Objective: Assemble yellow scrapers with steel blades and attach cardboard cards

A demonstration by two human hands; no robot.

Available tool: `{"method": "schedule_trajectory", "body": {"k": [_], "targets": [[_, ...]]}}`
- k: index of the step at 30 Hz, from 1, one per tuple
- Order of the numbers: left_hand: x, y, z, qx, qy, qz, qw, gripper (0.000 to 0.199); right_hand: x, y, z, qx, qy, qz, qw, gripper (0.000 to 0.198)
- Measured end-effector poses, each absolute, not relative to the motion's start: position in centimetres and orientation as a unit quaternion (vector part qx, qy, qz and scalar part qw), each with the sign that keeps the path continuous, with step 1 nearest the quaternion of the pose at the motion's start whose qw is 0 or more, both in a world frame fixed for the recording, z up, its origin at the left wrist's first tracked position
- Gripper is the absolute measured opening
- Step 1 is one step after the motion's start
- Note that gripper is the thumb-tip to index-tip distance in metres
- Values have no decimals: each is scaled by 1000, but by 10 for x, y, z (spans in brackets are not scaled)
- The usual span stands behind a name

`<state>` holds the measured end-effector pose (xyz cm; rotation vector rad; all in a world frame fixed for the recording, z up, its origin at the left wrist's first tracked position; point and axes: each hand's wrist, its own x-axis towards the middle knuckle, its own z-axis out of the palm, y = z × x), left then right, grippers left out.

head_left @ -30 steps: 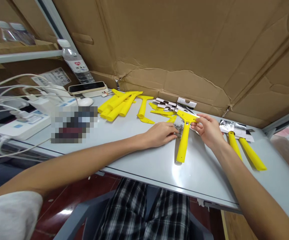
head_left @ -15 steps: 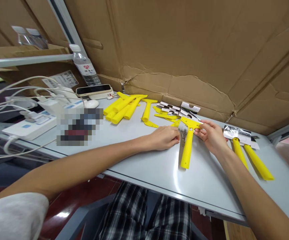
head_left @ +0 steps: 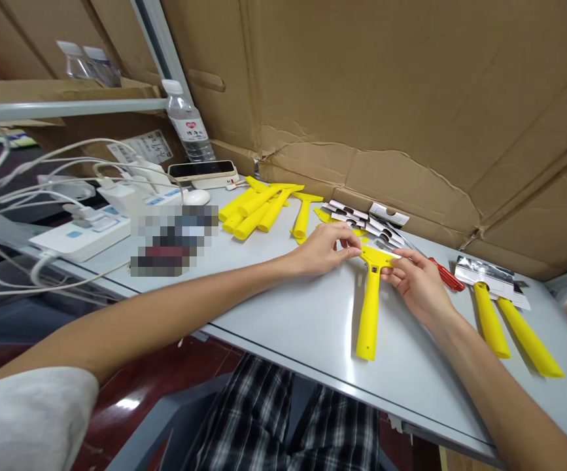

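A yellow T-shaped scraper (head_left: 369, 307) is held between my hands over the table, its head toward the back and its hollow handle pointing at me. My right hand (head_left: 419, 284) grips the right end of the head between thumb and fingers. At the left end, my left hand (head_left: 323, 250) pinches the corner with thumb and forefinger. Behind them lie white card sleeves (head_left: 386, 214) and loose yellow head pieces (head_left: 323, 215), partly hidden by my hands. A red-handled tool, seemingly a screwdriver (head_left: 447, 275), rests just beyond my right hand.
Several yellow scraper bodies (head_left: 263, 209) are piled at the back left. Two scrapers with silvery-and-white heads (head_left: 492, 320) lie at right. A power strip (head_left: 82, 235) with tangled cables, a phone (head_left: 202, 171) and a water bottle (head_left: 189, 127) stand left. Cardboard (head_left: 361, 78) walls the back.
My left hand has lifted from the table and come to the left end of the scraper's head. My right hand still holds the right end. The view has shifted slightly left.
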<state>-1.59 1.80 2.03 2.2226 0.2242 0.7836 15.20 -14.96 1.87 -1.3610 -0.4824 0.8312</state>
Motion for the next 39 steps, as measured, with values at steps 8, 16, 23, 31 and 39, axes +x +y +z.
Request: {"method": "schedule_trajectory", "body": {"k": [8, 16, 23, 31, 39], "targets": [[-13, 20, 16, 850, 110, 291, 426, 6, 141, -151, 18, -606, -238, 363, 667, 61], [-9, 23, 12, 831, 120, 253, 481, 5, 137, -152, 19, -605, -231, 359, 672, 63], [-10, 18, 16, 765, 183, 241, 568, 11, 139, -153, 18, -597, -242, 358, 676, 60], [-9, 5, 13, 643, 216, 207, 705, 33, 137, -153, 18, -605, -246, 365, 664, 63], [-9, 4, 15, 637, 225, 205, 709, 28, 136, -153, 15, -601, -253, 374, 660, 62]]}}
